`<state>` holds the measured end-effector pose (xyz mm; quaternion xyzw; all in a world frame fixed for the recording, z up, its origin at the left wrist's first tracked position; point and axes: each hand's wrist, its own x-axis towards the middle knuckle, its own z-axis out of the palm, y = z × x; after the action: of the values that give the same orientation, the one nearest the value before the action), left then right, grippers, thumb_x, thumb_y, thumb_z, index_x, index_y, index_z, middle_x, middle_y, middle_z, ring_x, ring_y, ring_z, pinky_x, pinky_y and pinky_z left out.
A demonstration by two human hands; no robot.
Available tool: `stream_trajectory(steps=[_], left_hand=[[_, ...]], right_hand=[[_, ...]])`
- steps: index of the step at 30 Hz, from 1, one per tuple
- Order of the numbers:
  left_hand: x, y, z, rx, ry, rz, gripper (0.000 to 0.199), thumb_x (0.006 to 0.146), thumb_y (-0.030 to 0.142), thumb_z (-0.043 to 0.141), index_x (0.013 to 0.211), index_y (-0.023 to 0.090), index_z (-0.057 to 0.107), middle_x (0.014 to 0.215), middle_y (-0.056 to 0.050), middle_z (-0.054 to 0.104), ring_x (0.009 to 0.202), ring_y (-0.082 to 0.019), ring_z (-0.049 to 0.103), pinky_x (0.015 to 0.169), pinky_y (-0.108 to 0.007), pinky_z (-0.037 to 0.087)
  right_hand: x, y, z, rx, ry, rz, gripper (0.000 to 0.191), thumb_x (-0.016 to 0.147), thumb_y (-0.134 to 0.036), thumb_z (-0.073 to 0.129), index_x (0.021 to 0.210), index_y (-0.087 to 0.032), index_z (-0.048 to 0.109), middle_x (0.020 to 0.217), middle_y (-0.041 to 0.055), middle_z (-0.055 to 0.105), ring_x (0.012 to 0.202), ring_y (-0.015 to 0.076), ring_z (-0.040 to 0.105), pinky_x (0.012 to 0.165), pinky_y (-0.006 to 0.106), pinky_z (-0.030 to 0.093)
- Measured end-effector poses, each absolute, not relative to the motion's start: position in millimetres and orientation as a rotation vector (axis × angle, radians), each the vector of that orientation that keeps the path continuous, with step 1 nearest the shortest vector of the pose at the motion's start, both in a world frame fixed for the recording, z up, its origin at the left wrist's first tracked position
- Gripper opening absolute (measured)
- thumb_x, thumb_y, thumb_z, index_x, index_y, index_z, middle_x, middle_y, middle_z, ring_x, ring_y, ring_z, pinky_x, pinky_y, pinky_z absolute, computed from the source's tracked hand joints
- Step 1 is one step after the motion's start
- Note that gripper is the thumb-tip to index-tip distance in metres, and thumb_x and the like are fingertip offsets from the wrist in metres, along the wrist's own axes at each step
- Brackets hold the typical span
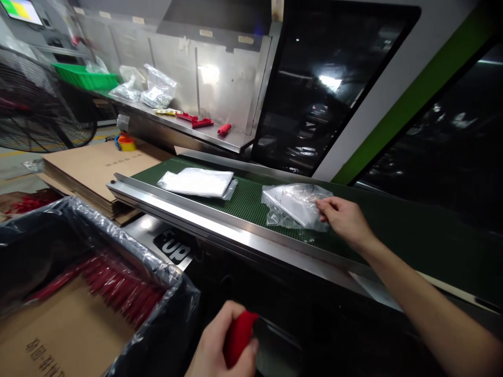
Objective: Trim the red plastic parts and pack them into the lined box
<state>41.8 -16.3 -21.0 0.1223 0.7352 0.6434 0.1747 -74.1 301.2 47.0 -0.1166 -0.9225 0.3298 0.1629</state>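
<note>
My right hand (346, 220) pinches the edge of a clear plastic bag (296, 201) that lies crumpled on the green ribbed conveyor belt (251, 201). To its left on the same belt rests a flat stack of white plastic bags (196, 181). Low in the view, my left hand (220, 345) is closed around a red plastic part (240, 337); most of that part is hidden by the fingers, so its exact kind does not show.
A box lined with dark plastic (184, 293) holds rows of red parts (118, 288) and a cardboard sheet (74, 330). Flat cartons (90, 167) are stacked beside the belt. Red pieces (194, 119) and filled bags (159, 94) lie on a metal shelf. A fan (35, 104) stands left.
</note>
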Motion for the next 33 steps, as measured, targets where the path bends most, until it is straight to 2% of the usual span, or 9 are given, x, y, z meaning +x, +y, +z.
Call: stream_trajectory(steps=[3,7,9,11,15,18,22,28,33], left_hand=[[26.0,3.5,-3.2,0.234,1.854,1.946,0.014,0.082,0.024,0.062,0.088,0.018,0.05,0.083,0.001,0.055,0.069,-0.01,0.049,0.064,-0.021,0.041],[11.8,35.0,14.7,0.089,1.358,2.073,0.037,0.081,0.036,0.07,0.104,0.018,0.048,0.094,-0.001,0.062,0.045,-0.001,0.041,0.043,-0.017,0.029],[11.9,47.0,14.5,-0.024,1.201,2.133,0.043,0.079,0.038,0.073,0.104,0.019,0.045,0.104,-0.005,0.063,0.042,0.0,0.042,0.038,-0.016,0.026],[16.2,54.0,10.0,-0.112,1.108,2.152,0.042,0.079,0.037,0.074,0.101,0.019,0.043,0.101,-0.006,0.065,0.045,-0.002,0.047,0.037,-0.014,0.027],[28.1,57.4,0.9,-0.167,1.019,2.145,0.039,0.077,0.032,0.075,0.094,0.019,0.042,0.089,-0.004,0.064,0.069,-0.009,0.061,0.043,-0.012,0.035],[34.2,57.6,-2.8,-0.181,1.024,2.116,0.042,0.073,0.031,0.079,0.092,0.019,0.043,0.078,0.0,0.062,0.062,-0.009,0.058,0.043,-0.013,0.036],[38.6,58.9,-7.2,-0.188,1.122,2.126,0.041,0.075,0.029,0.077,0.09,0.02,0.04,0.084,-0.001,0.064,0.066,-0.01,0.06,0.045,-0.015,0.04],[42.1,59.4,-7.4,-0.191,1.301,2.1,0.037,0.077,0.027,0.076,0.09,0.019,0.042,0.08,0.002,0.059,0.05,-0.004,0.053,0.044,-0.016,0.039],[44.9,59.2,-7.6,-0.124,1.358,2.09,0.034,0.081,0.025,0.071,0.089,0.02,0.038,0.079,0.002,0.06,0.057,-0.007,0.056,0.047,-0.016,0.041]], right_hand=[[-39.9,278.2,48.6,-0.318,-2.463,1.194,0.042,0.093,-0.055,0.053,0.085,-0.015,0.061,0.075,-0.0001,0.059,0.063,0.011,0.055,0.062,0.026,0.049],[7.3,242.2,45.9,-0.367,-2.352,1.376,0.041,0.086,-0.06,0.061,0.082,-0.02,0.063,0.07,-0.0006,0.058,0.062,0.0123,0.054,0.059,0.024,0.047],[26.5,229.9,43.0,-0.425,-2.315,1.407,0.039,0.084,-0.06,0.063,0.084,-0.021,0.064,0.071,-0.0007,0.06,0.061,0.0125,0.054,0.056,0.023,0.046],[41.3,222.2,39.4,-0.493,-2.284,1.396,0.037,0.084,-0.059,0.064,0.086,-0.022,0.065,0.072,-0.0007,0.061,0.061,0.0124,0.054,0.055,0.023,0.044],[60.7,215.5,30.4,-0.558,-2.296,1.247,0.034,0.084,-0.057,0.065,0.083,-0.023,0.066,0.068,-0.0016,0.06,0.061,0.0119,0.054,0.056,0.022,0.042],[71.5,215.7,22.2,-0.576,-2.294,1.121,0.033,0.086,-0.057,0.063,0.088,-0.024,0.066,0.071,-0.0013,0.062,0.064,0.0141,0.056,0.059,0.026,0.043],[85.4,219.3,13.5,-0.648,-2.23,0.966,0.031,0.087,-0.054,0.063,0.091,-0.023,0.065,0.076,0.0012,0.062,0.069,0.0179,0.057,0.066,0.031,0.042],[107.7,221.2,7.7,-0.443,-2.274,0.575,0.02,0.095,-0.038,0.055,0.086,-0.021,0.061,0.084,0.0067,0.061,0.077,0.0213,0.058,0.073,0.036,0.043],[116.6,229.0,-1.3,-0.21,-2.292,0.395,0.005,0.092,-0.022,0.059,0.096,-0.019,0.06,0.091,0.0095,0.061,0.084,0.0224,0.059,0.075,0.037,0.046]])
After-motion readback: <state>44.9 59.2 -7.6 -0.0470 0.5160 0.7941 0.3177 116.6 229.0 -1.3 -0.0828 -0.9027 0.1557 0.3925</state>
